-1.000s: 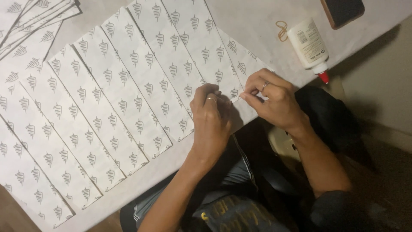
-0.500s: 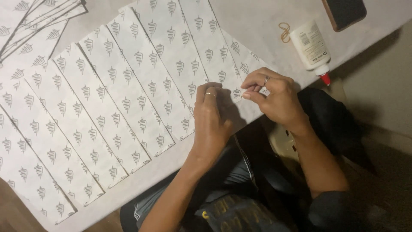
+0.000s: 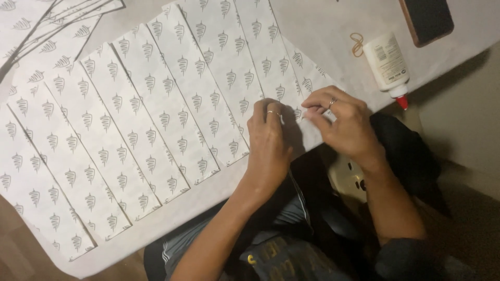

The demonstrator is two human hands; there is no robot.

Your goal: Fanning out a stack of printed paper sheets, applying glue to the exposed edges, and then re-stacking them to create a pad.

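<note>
Hands meet at the tabletop's (image 3: 323,31) near edge; left hand (image 3: 271,140) lies flat, fingers together, on a patterned paper strip (image 3: 307,78); right hand (image 3: 344,122) pinches its end; glue bottle (image 3: 386,62) lies right.

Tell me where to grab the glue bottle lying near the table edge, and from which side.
Grip the glue bottle across its white body, coming down from above. It lies flat on the table, so both long sides are free. The red nozzle tip tapers, too thin to hold, and points toward the table edge.

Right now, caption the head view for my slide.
Both hands press a patterned paper strip beside a glue bottle.
</note>
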